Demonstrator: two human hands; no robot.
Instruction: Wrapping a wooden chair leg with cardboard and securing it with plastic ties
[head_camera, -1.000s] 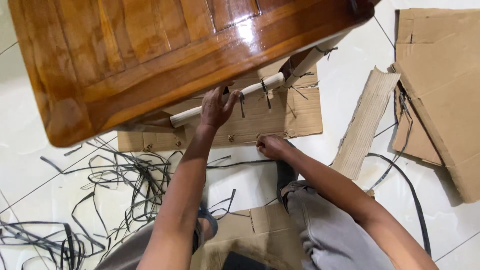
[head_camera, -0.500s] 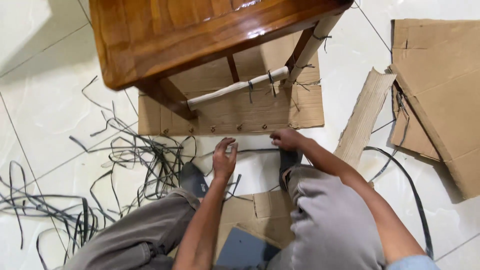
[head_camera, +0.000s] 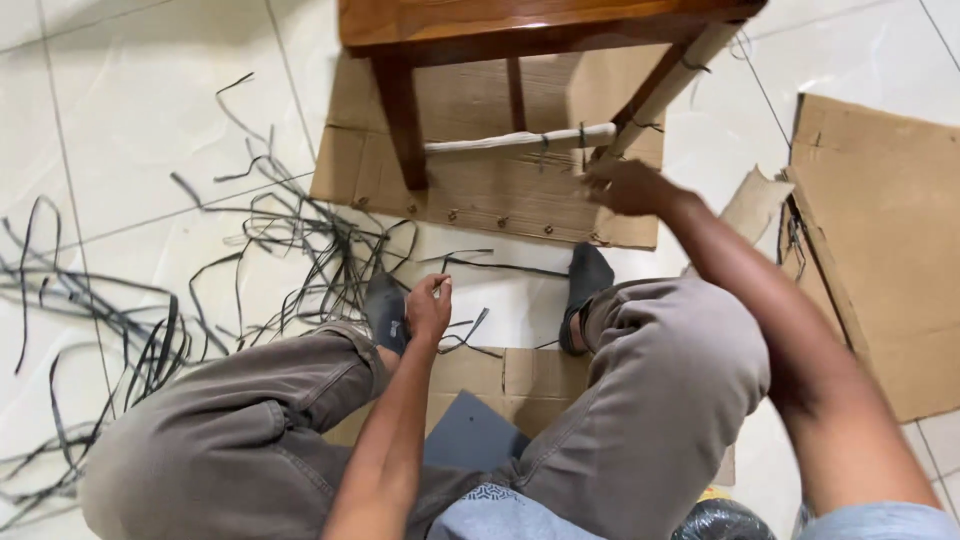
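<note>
Rung (head_camera: 520, 140), pale wrapped bar, runs 9-to-3 between the table (head_camera: 540, 20) legs at 12 from me. My right hand (head_camera: 625, 187) sits just under its 3 o'clock end, fingers curled; grip unclear. Left hand (head_camera: 428, 308) is farther off at 7, loosely half-open, pinching nothing I can make out, above the straps (head_camera: 300, 240).

Wooden table (head_camera: 520, 20) cut off by top edge, only front rail and legs show. Right hand (head_camera: 625, 187) motion-blurred, grip unclear, fingers can't be told apart. Cardboard sheet (head_camera: 880, 250) runs off right edge. Black straps (head_camera: 90, 310) cut at left edge. Dark bag (head_camera: 720, 520) clipped at bottom.
</note>
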